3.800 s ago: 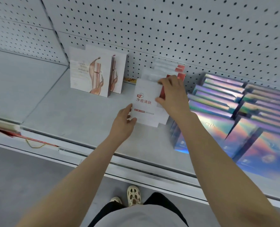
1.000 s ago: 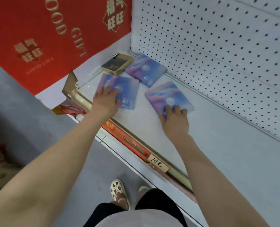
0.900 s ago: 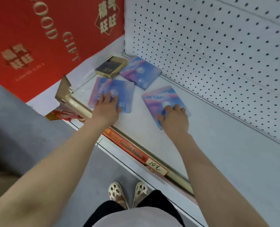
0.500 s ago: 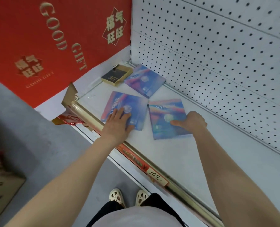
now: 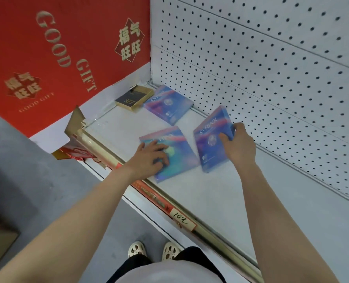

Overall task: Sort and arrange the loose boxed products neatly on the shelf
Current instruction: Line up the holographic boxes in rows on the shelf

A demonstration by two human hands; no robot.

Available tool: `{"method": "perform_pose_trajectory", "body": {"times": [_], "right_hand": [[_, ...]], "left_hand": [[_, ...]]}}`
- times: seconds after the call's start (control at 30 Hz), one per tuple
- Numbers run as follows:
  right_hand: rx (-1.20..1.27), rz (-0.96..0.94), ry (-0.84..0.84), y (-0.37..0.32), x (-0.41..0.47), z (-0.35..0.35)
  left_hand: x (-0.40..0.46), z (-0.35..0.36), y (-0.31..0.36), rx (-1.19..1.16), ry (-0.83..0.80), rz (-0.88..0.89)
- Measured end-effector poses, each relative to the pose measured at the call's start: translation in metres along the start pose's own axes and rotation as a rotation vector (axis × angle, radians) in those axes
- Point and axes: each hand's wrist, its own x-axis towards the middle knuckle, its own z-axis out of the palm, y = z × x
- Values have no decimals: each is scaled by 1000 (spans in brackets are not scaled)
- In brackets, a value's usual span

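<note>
We judge the gathering step underway. Right hand grips a tilted blue-purple iridescent flat box; left hand presses flat, fingers spread, on a second such box lying on the white shelf. Next: stack them squarely.

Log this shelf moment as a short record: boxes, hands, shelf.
setting: white shelf with pegboard back
blue boxes: three
left hand: fingers spread flat on near-left blue box
right hand: grips right blue box by its far edge, box tilted up
back blue box: lies flat, untouched
black-and-gold box: in the corner, beside back box
</note>
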Motion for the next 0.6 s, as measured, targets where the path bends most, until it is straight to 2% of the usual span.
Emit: {"method": "perform_pose_trajectory", "body": {"times": [0.07, 0.1, 0.17, 0.2, 0.27, 0.33, 0.5, 0.6], "right_hand": [[32, 39, -34, 7, -2, 0], [48, 65, -47, 10, -3, 0], [82, 111, -72, 16, -6, -1], [104, 130, -86, 19, -7, -2], [153, 152, -129, 23, -9, -3], [197, 162, -169, 27, -11, -3], [278, 188, -188, 38, -12, -4], [344, 222, -153, 42, -13, -7]], "left_hand": [[2, 8, 7, -3, 192, -115], [2, 14, 12, 52, 254, -239], [2, 25, 18, 70, 276, -500], [3, 28, 21, 45, 275, -547], [8, 30, 27, -32, 305, -493], [13, 25, 34, -208, 364, -431], [24, 4, 41, -556, 440, -560], [22, -1, 39, -760, 475, -530]]}}
